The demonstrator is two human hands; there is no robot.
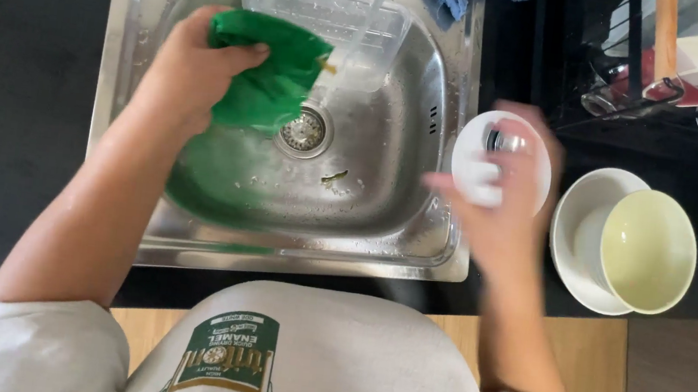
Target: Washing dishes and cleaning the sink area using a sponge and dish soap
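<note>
The steel sink [437, 261] is the landmark. Its basin floor lies mostly open around the drain [304, 129], while a clear plastic tub [325, 8] fills its far end (under the running water). Right of the sink, stacked bowls [625, 242] and a dish rack [637, 88] crowd the dark counter [39, 103]; left of it the counter lies bare.

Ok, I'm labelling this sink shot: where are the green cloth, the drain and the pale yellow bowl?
green cloth [271, 75], head view, middle of the bunched fabric.
drain [303, 130], head view, centre of the strainer.
pale yellow bowl [647, 250], head view, its inside bottom.
</note>
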